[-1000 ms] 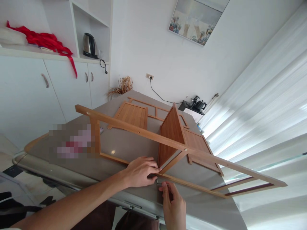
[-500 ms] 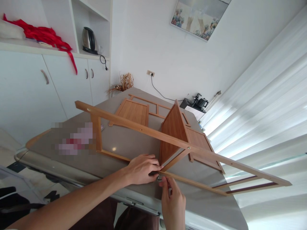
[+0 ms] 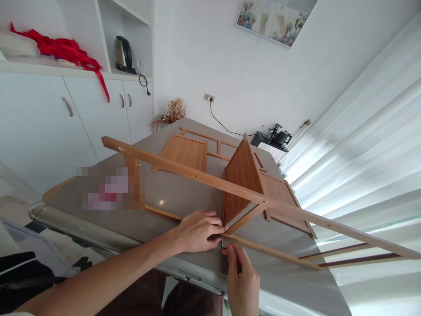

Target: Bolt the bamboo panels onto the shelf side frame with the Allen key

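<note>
A wooden frame [image 3: 197,175] stands on its edge on the grey table, with a wooden shelf panel [image 3: 241,171] joined upright against its middle. My left hand [image 3: 199,230] is closed around the frame's lower rail where the panel's corner meets it. Just to the right, my right hand [image 3: 241,267] pinches a small metal hex key [image 3: 223,242], its end at the lower rail by that corner. My fingers hide most of the key, and the screw it meets cannot be made out.
More wooden panels [image 3: 184,151] and a slatted wooden frame [image 3: 219,147] lie farther back on the table [image 3: 184,193]. A blurred pinkish item [image 3: 110,193] lies at the left. White curtains [image 3: 371,175] hang at the right; cabinets [image 3: 36,114] stand at the left.
The view has shifted slightly. The hex key has turned: its visible arm, sideways before, now points up toward the rail. My left hand stays at the corner.
</note>
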The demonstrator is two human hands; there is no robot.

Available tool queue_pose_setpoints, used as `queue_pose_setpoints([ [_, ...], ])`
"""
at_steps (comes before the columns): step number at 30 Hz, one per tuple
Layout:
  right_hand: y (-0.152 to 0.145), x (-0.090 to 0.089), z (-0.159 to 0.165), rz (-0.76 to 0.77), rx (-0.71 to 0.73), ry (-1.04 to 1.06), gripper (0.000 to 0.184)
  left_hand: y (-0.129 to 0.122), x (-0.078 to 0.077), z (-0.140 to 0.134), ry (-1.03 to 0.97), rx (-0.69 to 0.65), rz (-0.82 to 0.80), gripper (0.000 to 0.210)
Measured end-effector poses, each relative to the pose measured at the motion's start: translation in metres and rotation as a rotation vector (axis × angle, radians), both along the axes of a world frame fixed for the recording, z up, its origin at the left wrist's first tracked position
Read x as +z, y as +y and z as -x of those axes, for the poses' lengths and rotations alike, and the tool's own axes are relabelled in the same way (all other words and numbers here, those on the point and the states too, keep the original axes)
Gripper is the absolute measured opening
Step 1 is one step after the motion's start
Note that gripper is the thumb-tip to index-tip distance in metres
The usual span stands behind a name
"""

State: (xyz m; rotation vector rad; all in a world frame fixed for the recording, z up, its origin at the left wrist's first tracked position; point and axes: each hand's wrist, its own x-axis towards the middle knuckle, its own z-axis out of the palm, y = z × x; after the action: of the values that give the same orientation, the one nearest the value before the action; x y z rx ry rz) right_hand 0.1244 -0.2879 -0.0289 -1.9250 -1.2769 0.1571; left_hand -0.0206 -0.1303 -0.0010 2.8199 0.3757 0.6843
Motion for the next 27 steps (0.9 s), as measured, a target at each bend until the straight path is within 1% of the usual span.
queue_pose_setpoints([
  [8,0.000,0.001,0.002,-0.025,0.026,-0.054,0.035,0.000,0.003,0.001,-0.004,-0.009,0.001,0.025],
  [13,0.002,0.008,0.011,-0.044,0.009,-0.112,0.036,0.000,0.002,0.001,-0.008,-0.011,-0.004,0.025],
  [18,0.003,0.012,0.008,-0.052,0.088,-0.210,0.032,0.000,0.002,0.001,-0.015,-0.004,-0.017,0.026],
  [23,0.005,0.011,0.004,-0.098,0.116,-0.297,0.032,-0.001,0.003,0.002,-0.015,-0.006,-0.028,0.026],
  [25,0.006,0.011,0.005,-0.095,0.120,-0.291,0.033,-0.001,0.003,0.002,-0.015,-0.005,-0.029,0.025],
  [27,0.005,0.012,0.008,-0.071,0.093,-0.237,0.035,-0.001,0.002,0.002,-0.016,-0.003,-0.029,0.024],
])
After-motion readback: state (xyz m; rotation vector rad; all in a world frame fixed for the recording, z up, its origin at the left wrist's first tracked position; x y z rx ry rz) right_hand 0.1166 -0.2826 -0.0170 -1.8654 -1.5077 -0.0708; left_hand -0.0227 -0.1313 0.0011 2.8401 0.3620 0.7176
